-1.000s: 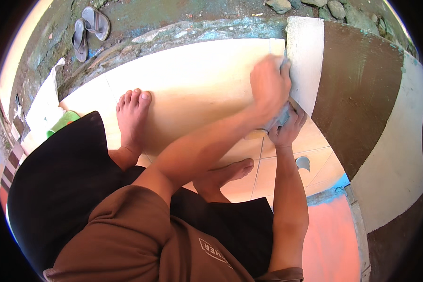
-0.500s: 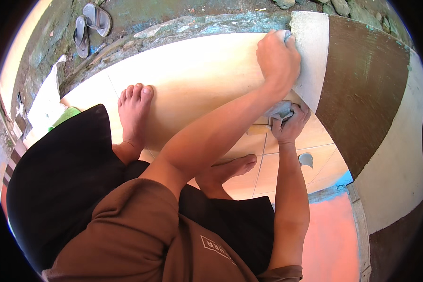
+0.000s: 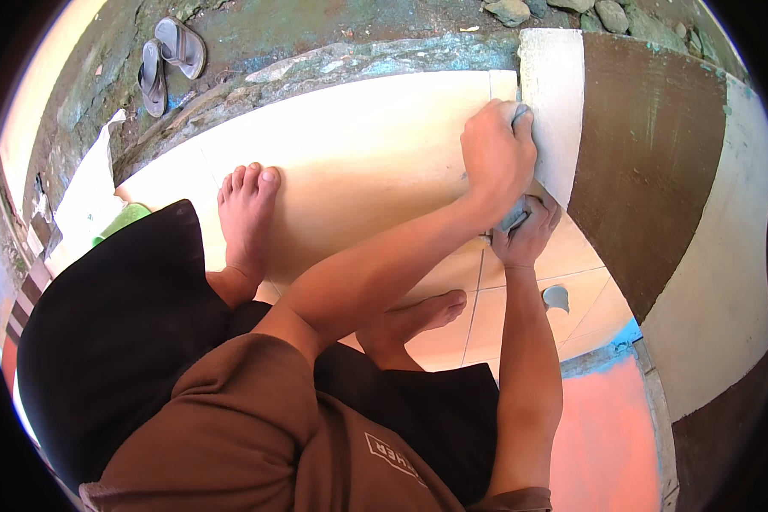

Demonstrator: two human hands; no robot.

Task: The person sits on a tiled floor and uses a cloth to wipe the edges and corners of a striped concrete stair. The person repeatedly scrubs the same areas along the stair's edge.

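My left hand (image 3: 497, 154) is closed over a small grey-blue pad (image 3: 520, 112), mostly hidden by the fingers. It rests where the tiled floor (image 3: 367, 145) meets the white strip of the wall (image 3: 552, 102). Just nearer to me, my right hand (image 3: 527, 232) is closed round a crumpled grey-blue cloth-like piece (image 3: 512, 218), whose exact kind I cannot make out. That hand is also close to the wall's foot. My left forearm crosses over the tiles, and the left wrist partly covers the thing in my right hand.
A pale cup-like round thing (image 3: 556, 298) is on the tiles beside my right forearm. My bare feet (image 3: 249, 205) are on the floor. Grey sandals (image 3: 179, 47) lie beyond the tile edge, stones (image 3: 508, 11) at the back. White sheeting (image 3: 90, 183) lies at the left.
My left hand has slid nearer to me along the wall's foot, closer to my right hand. The right hand has hardly moved; the cloth-like piece now shows less.
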